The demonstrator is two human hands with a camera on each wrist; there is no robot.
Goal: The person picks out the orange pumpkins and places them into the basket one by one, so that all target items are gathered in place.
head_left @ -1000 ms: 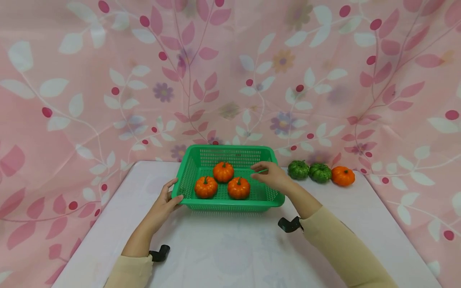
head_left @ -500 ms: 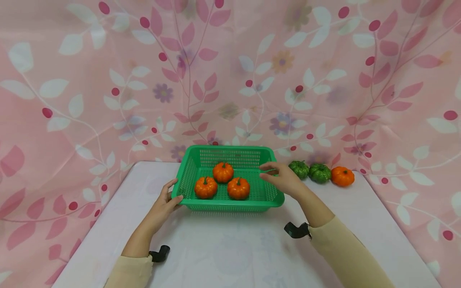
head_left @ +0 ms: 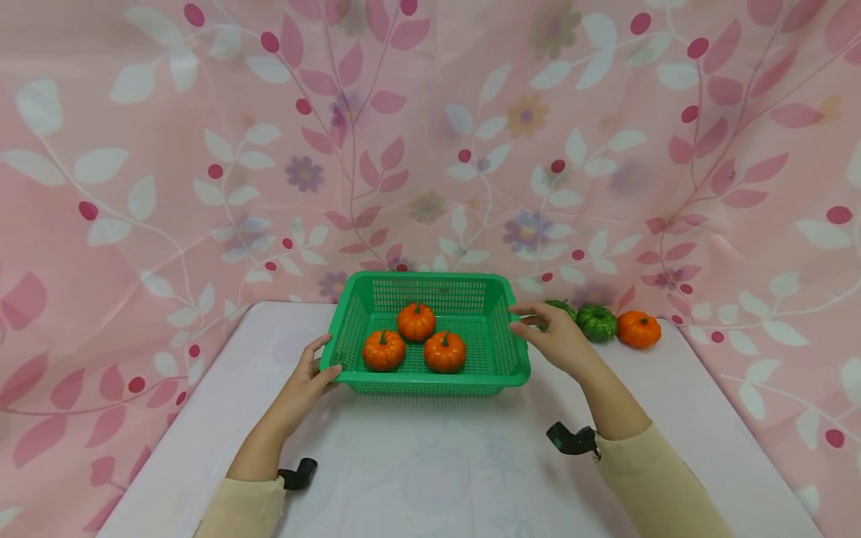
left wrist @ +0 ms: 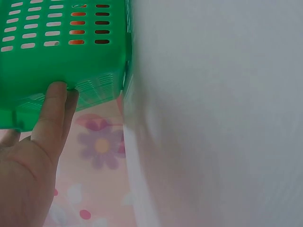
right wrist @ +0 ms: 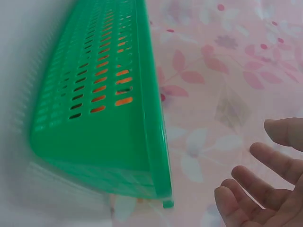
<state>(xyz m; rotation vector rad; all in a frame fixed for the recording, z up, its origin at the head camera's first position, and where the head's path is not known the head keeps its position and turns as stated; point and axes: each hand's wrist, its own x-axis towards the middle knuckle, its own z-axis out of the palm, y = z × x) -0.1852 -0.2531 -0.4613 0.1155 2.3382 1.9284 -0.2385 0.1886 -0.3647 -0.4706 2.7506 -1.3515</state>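
On the desk (head_left: 430, 456), in the head view, a green basket (head_left: 425, 379) is placed near the middle of the far side, before a flowered pink cloth (head_left: 390, 172). Three orange pumpkins (head_left: 384, 350) are contained in it, two at the front and one behind. The basket is held at its near left corner by the left hand (head_left: 311, 377), the thumb being laid on the rim. The right hand (head_left: 553, 334) is positioned at the right rim, fingers slightly bent. To the right, two green pumpkins (head_left: 597, 323) and a further orange one (head_left: 639, 329) are set in a row; the first green one is partly covered by the right hand.

From the left wrist, two fingers are seen laid nearly straight against the outside of the basket; orange is noted through the slots.

From the right wrist, the right hand is seen apart from the basket, fingers spread and loosely bent, with nothing gripped. Orange is again noted through the slots.
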